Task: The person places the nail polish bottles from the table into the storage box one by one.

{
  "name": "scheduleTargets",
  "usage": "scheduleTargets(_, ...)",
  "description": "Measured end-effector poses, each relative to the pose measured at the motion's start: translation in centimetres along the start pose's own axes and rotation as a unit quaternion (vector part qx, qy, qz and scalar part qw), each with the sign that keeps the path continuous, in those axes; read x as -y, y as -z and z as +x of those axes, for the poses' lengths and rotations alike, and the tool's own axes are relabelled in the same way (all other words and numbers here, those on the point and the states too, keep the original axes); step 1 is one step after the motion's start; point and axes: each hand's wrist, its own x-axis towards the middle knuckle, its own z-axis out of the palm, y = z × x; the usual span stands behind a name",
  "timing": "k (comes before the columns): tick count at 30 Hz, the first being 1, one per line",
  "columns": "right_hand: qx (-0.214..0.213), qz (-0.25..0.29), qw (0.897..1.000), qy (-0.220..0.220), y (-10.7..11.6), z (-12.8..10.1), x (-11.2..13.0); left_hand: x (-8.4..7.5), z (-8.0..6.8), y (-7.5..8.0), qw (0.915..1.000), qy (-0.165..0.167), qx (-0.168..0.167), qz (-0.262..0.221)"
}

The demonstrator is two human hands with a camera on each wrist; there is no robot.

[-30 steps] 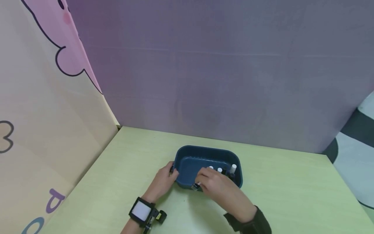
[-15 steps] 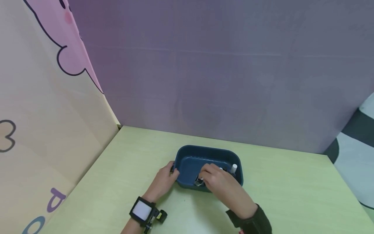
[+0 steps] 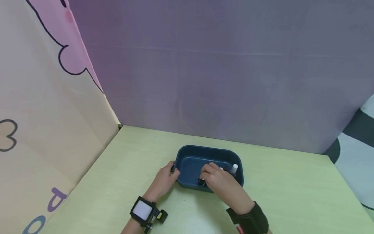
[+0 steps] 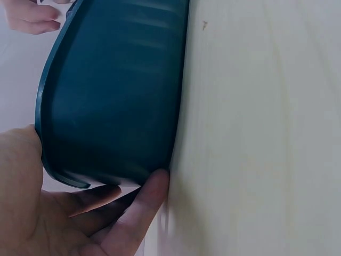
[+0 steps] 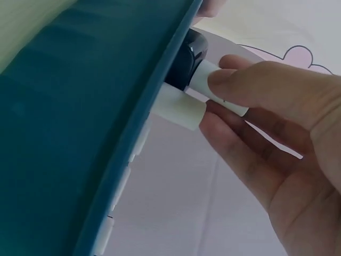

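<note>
A dark blue plastic bin [image 3: 188, 170] sits on the table. My left hand [image 3: 164, 178] grips its left end, with thumb and fingers around the wall and rim in the left wrist view. My right hand [image 3: 220, 182] is over the bin's near right part. Its thumb and fingers pinch the white cap of a dark nail polish bottle [image 5: 187, 61], whose body is partly below the rim in the right wrist view. Right beside it, another white cap [image 5: 178, 108] stands close to my fingers. Farther right in the bin a white-capped bottle [image 3: 234, 168] leans; others are partly hidden by my hand.
The pale green table [image 3: 140, 152] extends on both sides of the bin. A grey-purple backdrop [image 3: 204, 81] rises behind it, and a printed cloth panel [image 3: 58, 130] stands at the left. More white caps [image 5: 121, 186] line the bin in the right wrist view.
My right hand has moved a little right and inward, bringing the bottle from the bin's near rim down inside. My left hand keeps its grip on the bin.
</note>
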Motion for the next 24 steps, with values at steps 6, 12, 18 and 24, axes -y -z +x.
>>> scheduleTargets(6, 0.008, -0.019, 1.0, 0.014, -0.2, 0.0, -0.1, -0.1, 0.0, 0.1, 1.0, -0.002, -0.001, 0.002)
scheduleTargets(12, 0.003, -0.009, 1.0, 0.016, -0.7, 0.1, -0.3, -0.2, 0.0, 0.1, 1.0, -0.004, 0.001, 0.002)
scheduleTargets(18, 0.01, -0.006, 1.0, 0.017, -1.1, 0.1, -0.4, -0.1, 0.0, 0.1, 1.0, -0.004, 0.0, 0.002)
scheduleTargets(24, 0.025, 0.0, 1.0, 0.014, -1.4, 0.0, -0.5, 0.0, 0.0, 0.1, 1.0, -0.006, -0.001, 0.003)
